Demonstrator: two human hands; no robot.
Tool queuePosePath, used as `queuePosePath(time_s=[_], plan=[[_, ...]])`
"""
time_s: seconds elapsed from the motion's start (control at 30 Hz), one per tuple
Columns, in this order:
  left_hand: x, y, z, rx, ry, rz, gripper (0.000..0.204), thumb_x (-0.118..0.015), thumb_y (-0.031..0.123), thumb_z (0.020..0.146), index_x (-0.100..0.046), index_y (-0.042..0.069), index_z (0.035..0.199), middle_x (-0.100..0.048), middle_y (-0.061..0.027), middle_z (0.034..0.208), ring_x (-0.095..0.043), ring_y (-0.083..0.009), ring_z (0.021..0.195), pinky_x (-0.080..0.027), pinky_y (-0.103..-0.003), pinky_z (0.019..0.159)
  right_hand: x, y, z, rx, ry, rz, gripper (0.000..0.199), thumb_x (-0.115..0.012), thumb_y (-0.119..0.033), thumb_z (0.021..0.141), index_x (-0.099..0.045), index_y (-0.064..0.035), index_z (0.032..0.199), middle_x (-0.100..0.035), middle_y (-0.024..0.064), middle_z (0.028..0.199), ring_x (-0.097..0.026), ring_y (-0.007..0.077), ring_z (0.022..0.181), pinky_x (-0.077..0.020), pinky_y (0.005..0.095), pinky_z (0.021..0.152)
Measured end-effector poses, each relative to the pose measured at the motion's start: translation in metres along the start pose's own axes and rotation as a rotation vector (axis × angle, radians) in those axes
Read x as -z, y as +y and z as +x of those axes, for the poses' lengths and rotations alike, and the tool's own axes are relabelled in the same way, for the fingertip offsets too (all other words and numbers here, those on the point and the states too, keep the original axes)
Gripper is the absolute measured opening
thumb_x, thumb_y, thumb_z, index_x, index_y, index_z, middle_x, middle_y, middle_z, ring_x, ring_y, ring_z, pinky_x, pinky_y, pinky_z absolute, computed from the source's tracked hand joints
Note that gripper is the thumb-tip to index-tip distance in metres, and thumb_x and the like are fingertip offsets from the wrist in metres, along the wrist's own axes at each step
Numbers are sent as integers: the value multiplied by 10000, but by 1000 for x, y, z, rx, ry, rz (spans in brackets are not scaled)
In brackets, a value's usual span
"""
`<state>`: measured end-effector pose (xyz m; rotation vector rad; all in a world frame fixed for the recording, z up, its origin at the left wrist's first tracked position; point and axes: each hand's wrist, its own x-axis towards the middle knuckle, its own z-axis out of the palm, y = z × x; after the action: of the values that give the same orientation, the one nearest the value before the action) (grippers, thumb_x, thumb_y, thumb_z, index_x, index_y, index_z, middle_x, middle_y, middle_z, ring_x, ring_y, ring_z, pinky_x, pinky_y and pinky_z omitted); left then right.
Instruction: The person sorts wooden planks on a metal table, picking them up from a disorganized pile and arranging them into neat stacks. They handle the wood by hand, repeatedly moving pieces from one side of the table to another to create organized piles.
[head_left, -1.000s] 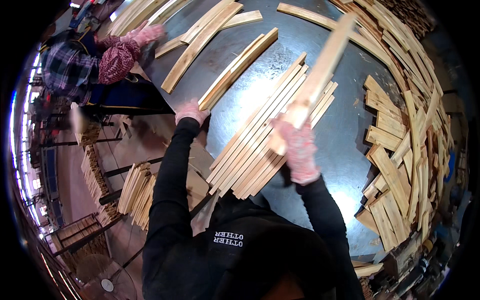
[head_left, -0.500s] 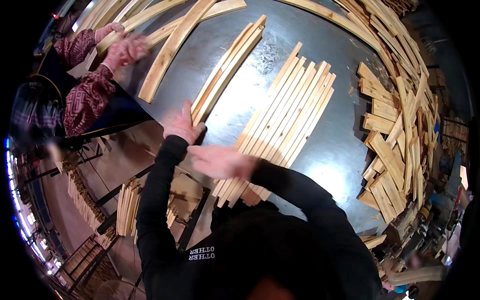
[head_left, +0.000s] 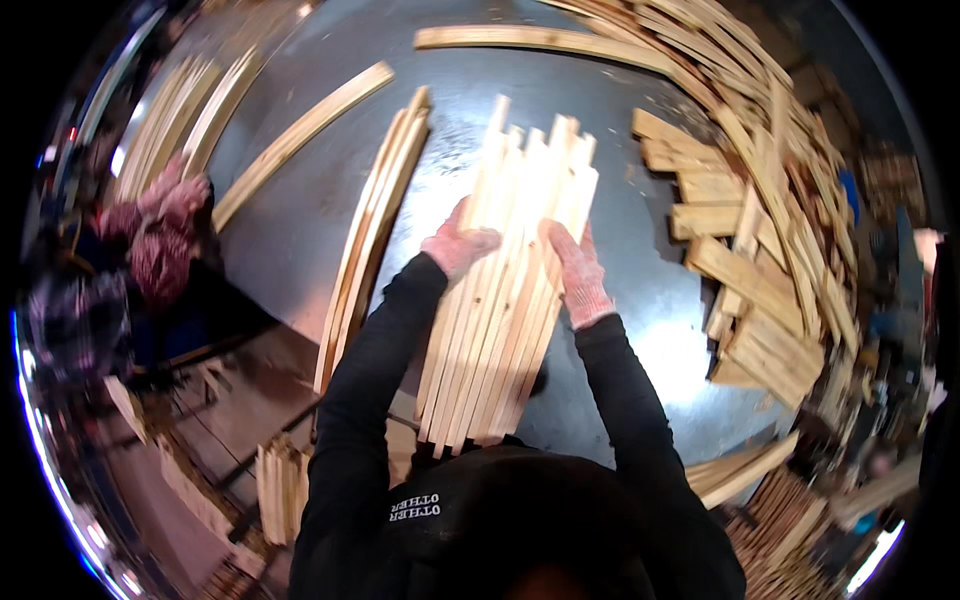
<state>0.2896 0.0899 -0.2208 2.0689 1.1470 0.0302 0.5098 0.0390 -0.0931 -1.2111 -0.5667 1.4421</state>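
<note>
A flat row of several pale wooden slats (head_left: 510,290) lies side by side on the shiny metal table (head_left: 640,300), running from my chest toward the far side. My left hand (head_left: 458,243), in a pink knit glove, presses on the row's left edge. My right hand (head_left: 575,270), gloved the same way, rests flat on the right part of the row. Both hands lie on the slats with fingers stretched out. A second narrow bundle of slats (head_left: 372,230) lies just left of my left arm.
A large jumbled heap of short boards (head_left: 770,240) fills the table's right side. Long single slats (head_left: 540,38) lie across the far edge. A person in pink gloves (head_left: 165,205) stands at the left beside more slats. Stacked slats (head_left: 275,480) sit below the table.
My right hand has set down the slat it held up and both hands have come together onto the row. The view has swung so the row now points straight away.
</note>
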Motion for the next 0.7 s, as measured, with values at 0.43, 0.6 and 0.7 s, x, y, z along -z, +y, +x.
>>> queuePosePath(time_s=[0.43, 0.6, 0.7], plan=[[253, 218, 8, -431, 740, -597, 585, -628, 184, 909, -427, -7, 1424, -548, -183, 1369, -490, -338, 1294, -361, -442, 1119, 41, -190, 84, 562, -283, -203, 676, -575, -230, 994, -219, -25, 1531, -476, 197, 1437, -497, 260, 1294, -448, 361, 1041], [65, 107, -24, -26, 507, -601, 592, -635, 164, 903, -414, -16, 1422, -548, -206, 1358, -510, -338, 1276, -388, -422, 1104, 66, -49, 22, 483, -289, -440, 841, -634, -227, 971, -82, -85, 1589, -379, 126, 1527, -402, 211, 1369, -370, 337, 1117], [-38, 54, -61, 120, 449, -286, 608, -643, 164, 897, -403, -21, 1424, -543, -225, 1358, -522, -338, 1267, -402, -413, 1095, 69, 40, -17, 4, -195, -86, 878, -665, -139, 940, -71, -69, 1583, -419, 135, 1493, -454, 220, 1313, -399, 339, 1085]])
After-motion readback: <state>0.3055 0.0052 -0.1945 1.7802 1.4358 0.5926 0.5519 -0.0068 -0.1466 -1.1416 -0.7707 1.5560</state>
